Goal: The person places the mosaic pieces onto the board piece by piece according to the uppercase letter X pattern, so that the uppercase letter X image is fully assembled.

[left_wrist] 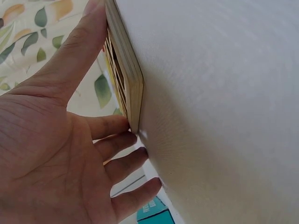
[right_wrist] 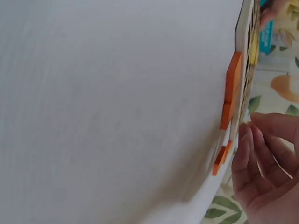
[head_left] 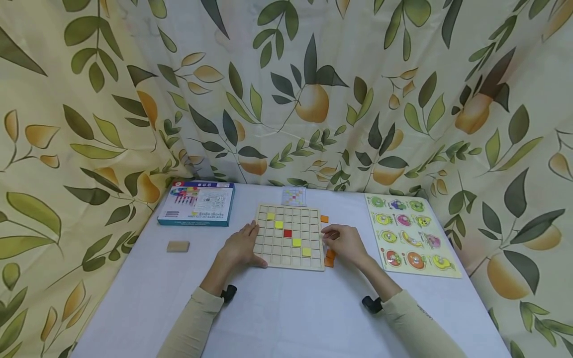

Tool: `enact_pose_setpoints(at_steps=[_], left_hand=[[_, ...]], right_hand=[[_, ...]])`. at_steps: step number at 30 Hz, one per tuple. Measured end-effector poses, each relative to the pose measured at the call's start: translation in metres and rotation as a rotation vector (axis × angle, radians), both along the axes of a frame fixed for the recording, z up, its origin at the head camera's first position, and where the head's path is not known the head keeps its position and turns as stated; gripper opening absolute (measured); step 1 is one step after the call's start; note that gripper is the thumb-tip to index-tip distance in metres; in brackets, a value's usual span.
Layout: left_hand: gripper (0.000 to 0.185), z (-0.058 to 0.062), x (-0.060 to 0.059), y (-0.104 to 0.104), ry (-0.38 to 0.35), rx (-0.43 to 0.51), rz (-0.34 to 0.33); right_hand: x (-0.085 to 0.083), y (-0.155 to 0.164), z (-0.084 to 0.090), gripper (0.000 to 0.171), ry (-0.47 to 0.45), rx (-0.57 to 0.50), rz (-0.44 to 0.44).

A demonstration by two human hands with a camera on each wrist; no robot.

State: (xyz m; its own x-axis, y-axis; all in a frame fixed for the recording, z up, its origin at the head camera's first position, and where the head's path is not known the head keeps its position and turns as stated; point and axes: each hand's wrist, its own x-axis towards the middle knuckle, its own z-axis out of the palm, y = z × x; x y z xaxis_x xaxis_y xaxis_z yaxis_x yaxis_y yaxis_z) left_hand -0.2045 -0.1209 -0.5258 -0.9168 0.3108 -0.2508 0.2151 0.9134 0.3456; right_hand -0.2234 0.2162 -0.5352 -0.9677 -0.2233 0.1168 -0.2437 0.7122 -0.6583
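Observation:
A wooden grid board (head_left: pixel 273 253) lies on the table, with several yellow tiles (head_left: pixel 297 242) and a red tile (head_left: pixel 288 233) in a diagonal line of its squares. My left hand (head_left: pixel 239 246) rests against the board's left side, thumb at the near edge; in the left wrist view the fingers (left_wrist: pixel 126 163) stretch out and touch around its corner. Over the board's right edge, my right hand (head_left: pixel 346 242) has thumb and fingertips brought together. Whether a tile is between them is hidden. Orange tiles (head_left: pixel 329 261) lie beside that edge, also seen in the right wrist view below the hand.
A pattern card (head_left: pixel 294 195) lies behind the board. At the left are a flat teal box (head_left: pixel 197 204) and a small wooden block (head_left: pixel 178 246). A fruit picture board (head_left: pixel 421 233) lies at the right. A leaf-print curtain (head_left: pixel 286 99) hangs behind the table.

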Motion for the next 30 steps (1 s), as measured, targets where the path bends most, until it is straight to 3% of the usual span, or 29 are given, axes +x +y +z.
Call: enact_pose_setpoints(at_steps=[13, 23, 30], left_hand=[[0.125, 0.001, 0.001, -0.001, -0.002, 0.021, 0.003], [0.125, -0.001, 0.0, -0.002, -0.009, 0.019, 0.0], [0.126, -0.001, 0.0, -0.002, -0.014, 0.028, 0.001]], right_hand=[[-0.017, 0.023, -0.005, 0.031, -0.025, 0.133, -0.118], [-0.021, 0.026, -0.008, 0.027, -0.017, 0.189, -0.088], [-0.024, 0.027, -0.007, 0.03, -0.008, 0.162, -0.068]])
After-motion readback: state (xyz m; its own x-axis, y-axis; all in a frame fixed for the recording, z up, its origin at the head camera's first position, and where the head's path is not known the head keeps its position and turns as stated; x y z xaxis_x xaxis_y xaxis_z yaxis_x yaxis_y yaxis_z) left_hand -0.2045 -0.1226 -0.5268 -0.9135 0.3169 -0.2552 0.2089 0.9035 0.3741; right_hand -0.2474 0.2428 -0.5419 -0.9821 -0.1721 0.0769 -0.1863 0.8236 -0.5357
